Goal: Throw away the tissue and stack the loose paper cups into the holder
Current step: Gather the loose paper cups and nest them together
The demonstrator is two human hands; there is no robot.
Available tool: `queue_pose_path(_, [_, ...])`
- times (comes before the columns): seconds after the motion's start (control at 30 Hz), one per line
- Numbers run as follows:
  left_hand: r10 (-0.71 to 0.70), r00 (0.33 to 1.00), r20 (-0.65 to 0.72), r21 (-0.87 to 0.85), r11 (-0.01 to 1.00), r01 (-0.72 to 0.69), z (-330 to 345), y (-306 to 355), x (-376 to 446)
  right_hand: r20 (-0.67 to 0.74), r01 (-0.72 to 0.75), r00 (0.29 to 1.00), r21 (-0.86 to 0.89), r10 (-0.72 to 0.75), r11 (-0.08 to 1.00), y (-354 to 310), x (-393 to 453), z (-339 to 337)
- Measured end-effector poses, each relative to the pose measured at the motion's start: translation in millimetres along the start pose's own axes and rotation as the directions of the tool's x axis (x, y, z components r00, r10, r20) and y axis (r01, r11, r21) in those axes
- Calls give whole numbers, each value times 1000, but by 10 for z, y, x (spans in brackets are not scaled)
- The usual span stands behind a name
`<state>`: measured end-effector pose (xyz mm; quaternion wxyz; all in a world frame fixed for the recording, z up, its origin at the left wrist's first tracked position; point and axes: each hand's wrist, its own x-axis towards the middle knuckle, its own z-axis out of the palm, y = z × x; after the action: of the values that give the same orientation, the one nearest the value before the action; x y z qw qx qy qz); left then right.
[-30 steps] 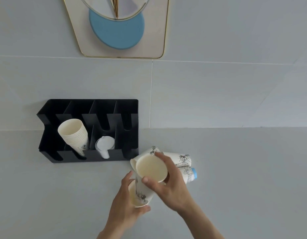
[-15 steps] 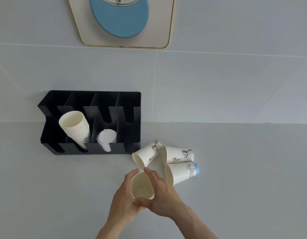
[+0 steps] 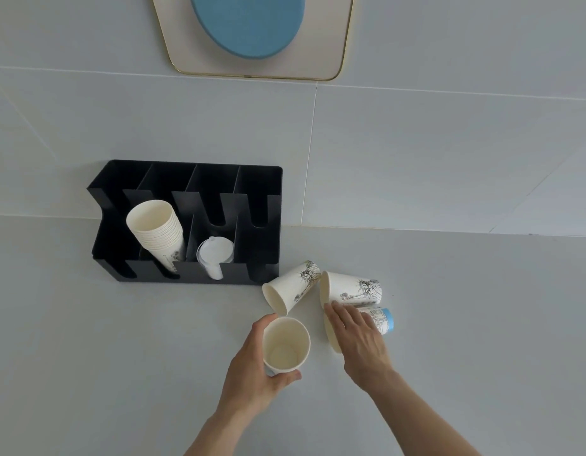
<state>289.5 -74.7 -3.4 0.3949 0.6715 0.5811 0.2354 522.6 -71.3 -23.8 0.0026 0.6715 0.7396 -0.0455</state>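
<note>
My left hand [image 3: 252, 373] grips an upright stack of nested paper cups [image 3: 286, 346], mouth up, on the grey counter. My right hand [image 3: 357, 340] lies over a tipped cup with a blue base [image 3: 382, 320], fingers curling around it. Two more printed cups lie on their sides just behind: one [image 3: 293, 286] pointing at the holder, one [image 3: 352, 287] to its right. The black slotted holder [image 3: 186, 274] stands against the wall at the left, with a stack of cups [image 3: 156, 232] in its second slot. No tissue shows.
White lids [image 3: 214, 255] sit in the holder's third slot; its far left and far right slots hold nothing. A tiled wall with a gold-framed panel and blue disc [image 3: 252, 24] rises behind the counter [image 3: 482, 324].
My right hand pushed one cup down into the cup in my left hand, let go, and moved right onto the blue-based cup. The view shifted closer to the counter.
</note>
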Motion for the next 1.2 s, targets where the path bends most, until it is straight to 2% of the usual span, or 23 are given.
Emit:
queue_pose_path(0.07, [0, 1000, -3, -3, 1000, 0, 2, 6, 2, -8, 11, 1000, -27, -12, 1000, -19, -5, -7])
queue_pose_path(0.13, [-5, 1000, -8, -10, 1000, 4, -4, 2, 1, -32, 0, 999, 20, 0, 1000, -24, -8, -66])
queue_pose_path(0.2, [-1, 1000, -10, -9, 1000, 1, 3, -15, 5, -76, -38, 996, 102, 46, 994, -7, -2, -208])
queue_pose_path(0.27, [0, 1000, -7, -9, 1000, 0, 12, -27, 4, -168, -93, 976, 257, 139, 962, -21, -3, -455])
queue_pose_path(0.33, [2, 1000, -9, -14, 1000, -2, 18, -33, 6, -255, -115, 926, 512, 279, 851, -56, -7, -770])
queue_pose_path(0.4, [0, 1000, -14, -24, 1000, 0, 31, -38, 8, -248, -62, 898, 746, 363, 663, -139, -43, -1073])
queue_pose_path(0.47, [-3, 1000, -16, -36, 999, 3, 43, -38, 13, -210, 3, 914, 859, 346, 512, -251, -70, -1251])
queue_pose_path(0.5, [-4, 1000, -12, -37, 999, 4, 45, -33, 15, -194, 22, 928, 881, 318, 473, -316, -80, -1274])
queue_pose_path(0.57, [-4, 1000, -3, -35, 999, 4, 44, -32, 23, -193, 46, 950, 863, 245, 503, -458, -96, -1204])
queue_pose_path(0.67, [-10, 1000, -2, -48, 999, 10, 47, -25, 28, -195, 80, 974, 767, 112, 636, -626, -128, -955])
queue_pose_path(0.8, [-25, 999, -36, -59, 998, 22, 66, 5, 30, -71, 81, 996, 639, -46, 765, -686, -205, -590])
queue_pose_path(1.13, [-18, 998, -65, -62, 998, 14, 104, -8, -9, -6, 54, 998, 619, -63, 784, -582, -144, -440])
queue_pose_path(1.2, [-26, 998, -59, -75, 997, 21, 93, -6, -6, -19, 14, 1000, 647, -2, 762, -491, -92, -487])
